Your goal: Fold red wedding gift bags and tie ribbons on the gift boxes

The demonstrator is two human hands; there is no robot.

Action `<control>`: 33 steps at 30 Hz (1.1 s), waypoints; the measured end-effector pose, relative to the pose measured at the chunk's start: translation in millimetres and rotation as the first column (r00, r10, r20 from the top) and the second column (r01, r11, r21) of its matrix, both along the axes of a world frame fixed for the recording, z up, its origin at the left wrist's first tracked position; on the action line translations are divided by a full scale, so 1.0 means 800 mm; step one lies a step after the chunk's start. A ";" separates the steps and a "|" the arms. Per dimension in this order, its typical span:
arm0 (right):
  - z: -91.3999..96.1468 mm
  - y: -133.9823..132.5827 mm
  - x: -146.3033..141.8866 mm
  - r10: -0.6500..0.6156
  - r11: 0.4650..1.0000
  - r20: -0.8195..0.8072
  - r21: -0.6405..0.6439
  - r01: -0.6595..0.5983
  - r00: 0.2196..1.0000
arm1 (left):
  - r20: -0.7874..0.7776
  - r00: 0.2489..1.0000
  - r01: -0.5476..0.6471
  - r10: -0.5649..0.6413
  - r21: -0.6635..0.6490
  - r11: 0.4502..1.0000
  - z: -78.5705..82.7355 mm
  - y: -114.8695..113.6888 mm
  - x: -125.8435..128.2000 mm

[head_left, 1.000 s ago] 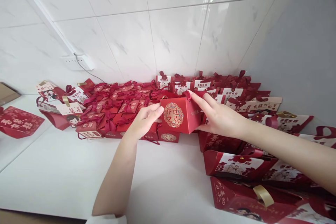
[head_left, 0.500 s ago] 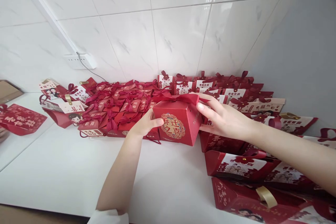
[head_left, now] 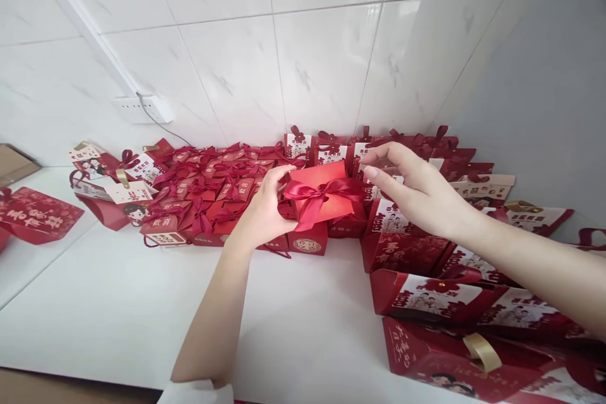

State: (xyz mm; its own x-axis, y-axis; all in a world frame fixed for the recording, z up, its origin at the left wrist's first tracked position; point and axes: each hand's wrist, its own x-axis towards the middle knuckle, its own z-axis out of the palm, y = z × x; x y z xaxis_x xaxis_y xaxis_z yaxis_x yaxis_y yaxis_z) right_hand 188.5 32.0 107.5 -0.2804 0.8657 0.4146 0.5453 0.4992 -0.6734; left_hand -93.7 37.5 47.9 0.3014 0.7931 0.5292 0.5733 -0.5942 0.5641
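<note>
The left hand (head_left: 263, 207) is clamped on a red box (head_left: 326, 172), and the right hand (head_left: 419, 186), thumb and fingers apart, is held just beside it; whether the bow (head_left: 316, 197) is touched cannot be told. A tiled wall (head_left: 227, 57) is seen behind a white tabletop (head_left: 298, 322), where ribbon-tied boxes (head_left: 237, 188) are packed, with picture-fronted boxes (head_left: 433, 297) to their right. The red box is held over the packed group's front edge, its top crossed by the bow.
</note>
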 end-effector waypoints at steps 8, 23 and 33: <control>-0.019 0.024 0.012 0.089 0.874 -0.078 -0.472 -0.115 0.993 | -0.080 0.996 -0.041 0.034 -0.099 0.994 0.003 0.000 0.001; -0.020 0.017 0.012 0.118 0.943 0.048 -0.320 -0.097 0.992 | -0.171 0.985 -0.039 0.029 -0.055 0.998 0.010 -0.003 0.003; -0.010 0.011 0.012 0.138 0.981 0.234 0.100 -0.165 0.962 | -0.159 0.987 -0.025 0.025 0.001 1.000 0.016 -0.009 0.008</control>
